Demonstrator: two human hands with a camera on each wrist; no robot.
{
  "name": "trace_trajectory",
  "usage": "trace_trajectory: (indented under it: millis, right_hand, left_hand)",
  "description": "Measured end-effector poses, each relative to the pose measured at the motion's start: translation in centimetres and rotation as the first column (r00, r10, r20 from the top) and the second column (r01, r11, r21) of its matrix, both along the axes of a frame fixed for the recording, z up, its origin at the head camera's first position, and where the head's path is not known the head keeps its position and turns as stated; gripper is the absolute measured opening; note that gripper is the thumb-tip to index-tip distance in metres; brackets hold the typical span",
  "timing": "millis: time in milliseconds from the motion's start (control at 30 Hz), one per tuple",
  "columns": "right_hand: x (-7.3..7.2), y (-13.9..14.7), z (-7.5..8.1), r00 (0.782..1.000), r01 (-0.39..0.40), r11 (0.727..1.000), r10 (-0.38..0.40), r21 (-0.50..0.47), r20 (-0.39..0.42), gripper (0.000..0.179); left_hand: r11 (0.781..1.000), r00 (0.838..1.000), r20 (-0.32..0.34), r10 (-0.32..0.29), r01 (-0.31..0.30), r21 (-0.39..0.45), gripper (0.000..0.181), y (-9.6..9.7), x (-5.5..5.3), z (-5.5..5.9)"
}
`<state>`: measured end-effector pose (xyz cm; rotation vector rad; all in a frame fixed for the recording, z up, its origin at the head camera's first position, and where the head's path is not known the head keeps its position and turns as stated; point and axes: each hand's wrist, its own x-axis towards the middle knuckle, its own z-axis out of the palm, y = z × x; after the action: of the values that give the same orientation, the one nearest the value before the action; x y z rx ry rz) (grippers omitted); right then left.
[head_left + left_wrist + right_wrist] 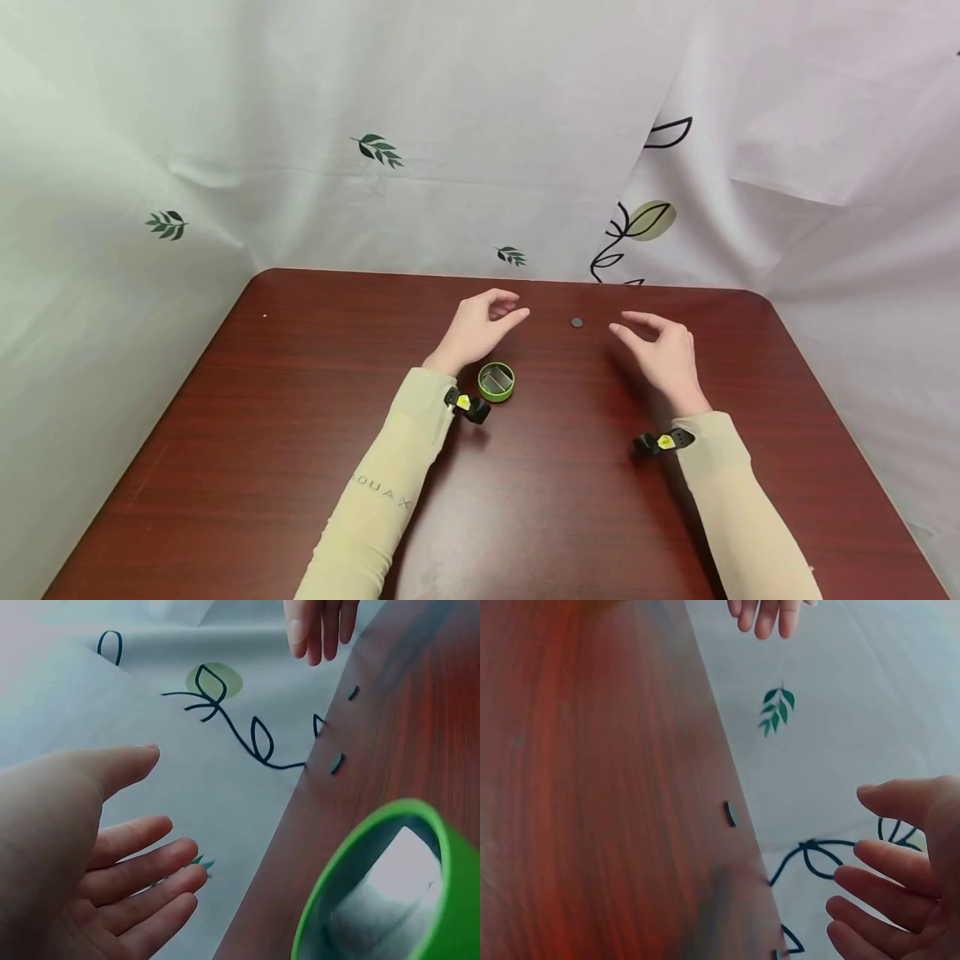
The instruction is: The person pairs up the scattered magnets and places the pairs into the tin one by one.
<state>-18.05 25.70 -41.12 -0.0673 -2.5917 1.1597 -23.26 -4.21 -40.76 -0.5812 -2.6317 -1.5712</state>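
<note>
My left hand [483, 325] hovers over the far middle of the table, fingers relaxed and holding nothing. Just below it stands a round, bright green open container [497, 397], with shiny silvery metal pieces [495, 380] inside. My right hand [666, 354] is held to the right, thumb and fingers apart, likewise holding nothing. Between the two hands lies a small dark grey disc [577, 322]. The left wrist view shows this disc [337, 763] and a second dark disc [353, 693] beyond it, nearer the right hand. My right hand hides that second disc in the head view.
The reddish-brown wooden table [315, 417] has rounded far corners. A white curtain [450, 208] with leaf prints hangs along its back and sides. Each sleeve carries a strapped wrist camera, the left one [474, 408] close beside the green container.
</note>
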Motion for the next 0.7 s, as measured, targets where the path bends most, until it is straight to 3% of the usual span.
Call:
trace_trajectory:
  millis: [400,700]
  right_hand:
    - [-0.9,3.1,0.5,0.998,0.056,0.998,-0.056,0.006,0.020,0.054]
    - [-2.1,5.5,0.7,0.996,0.064,0.998,-0.065,0.020,0.066,0.056]
  left_hand:
    - [0.996,0.998,0.011,-0.060,0.061,-0.070,0.051,2.9,-0.9,0.4]
    - [0.982,0.997,0.035,-0.070,0.075,-0.176,0.059,4.8,-2.2,0.9]
